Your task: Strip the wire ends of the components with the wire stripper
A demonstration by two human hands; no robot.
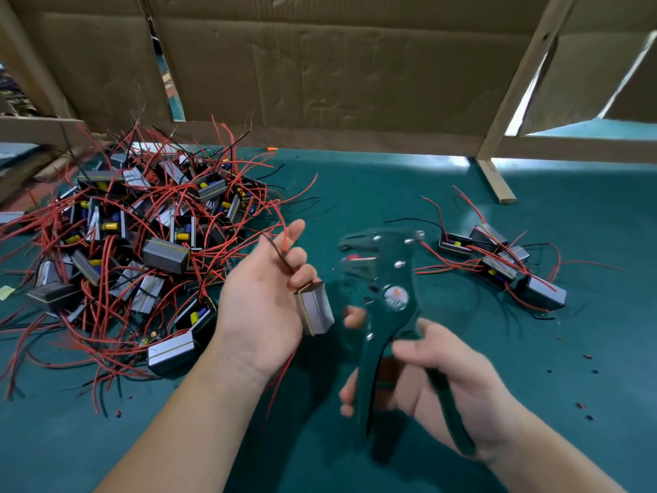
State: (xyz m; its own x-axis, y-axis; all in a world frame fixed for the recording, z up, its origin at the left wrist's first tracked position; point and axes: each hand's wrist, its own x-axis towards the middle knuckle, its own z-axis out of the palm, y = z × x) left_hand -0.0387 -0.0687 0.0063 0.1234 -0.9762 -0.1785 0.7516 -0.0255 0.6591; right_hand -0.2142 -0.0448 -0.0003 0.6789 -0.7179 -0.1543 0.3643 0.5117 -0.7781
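My left hand holds one small grey box-shaped component at its fingertips, palm up. A red wire and a black wire from that component run up between the fingers. My right hand grips the handles of a dark green wire stripper, whose jaws point up and left and look blurred. The stripper's jaws sit a little to the right of the held wires, apart from them.
A large tangled pile of components with red and black wires lies at the left on the green table. A smaller group of components lies at the right. Cardboard panels on wooden posts wall off the back. Small insulation bits dot the right side.
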